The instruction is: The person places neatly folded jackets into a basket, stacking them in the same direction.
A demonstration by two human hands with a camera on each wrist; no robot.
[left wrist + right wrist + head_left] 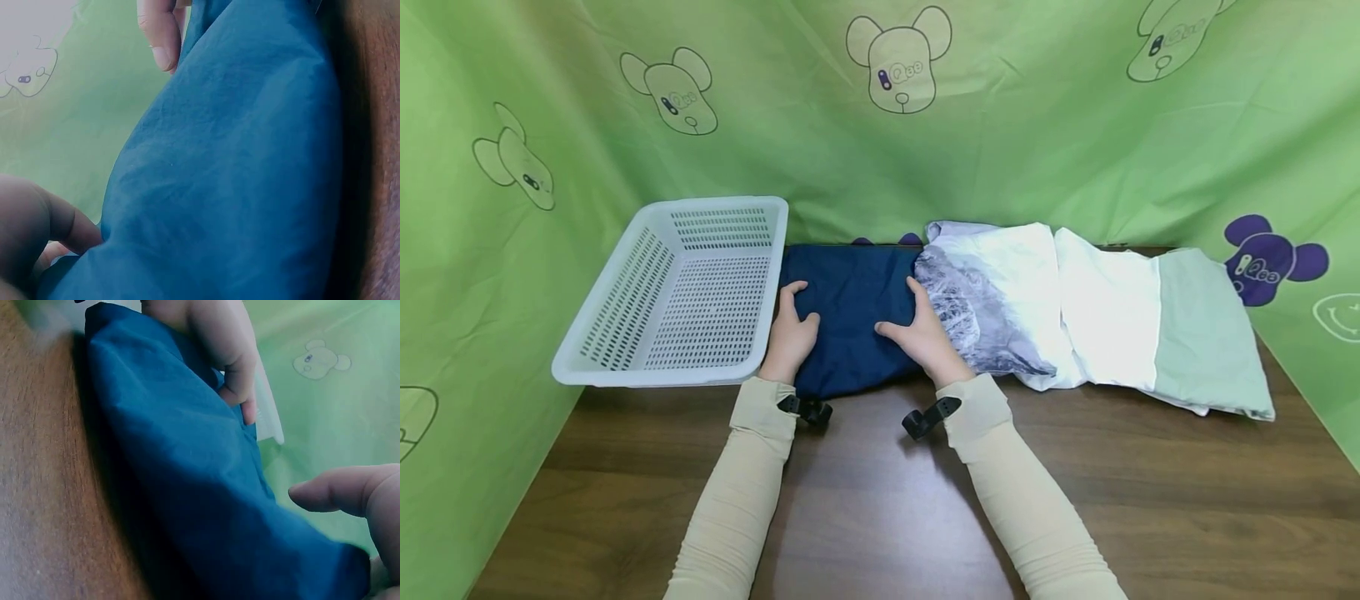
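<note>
A folded navy cloth lies between my two hands. My left hand grips its left end, thumb over the top; in the left wrist view the thumb bends against the blue fabric. At the opposite end, my right hand holds the side of the cloth. In the right wrist view its thumb stands out above the fabric, while the other fingers are mostly hidden behind the cloth's end. The left hand also shows there, fingers bent over the far end.
A white perforated basket stands directly left of the cloth. To the right lie a folded white cloth with a grey print and a white and pale green folded cloth. Green curtain backs the brown wooden table.
</note>
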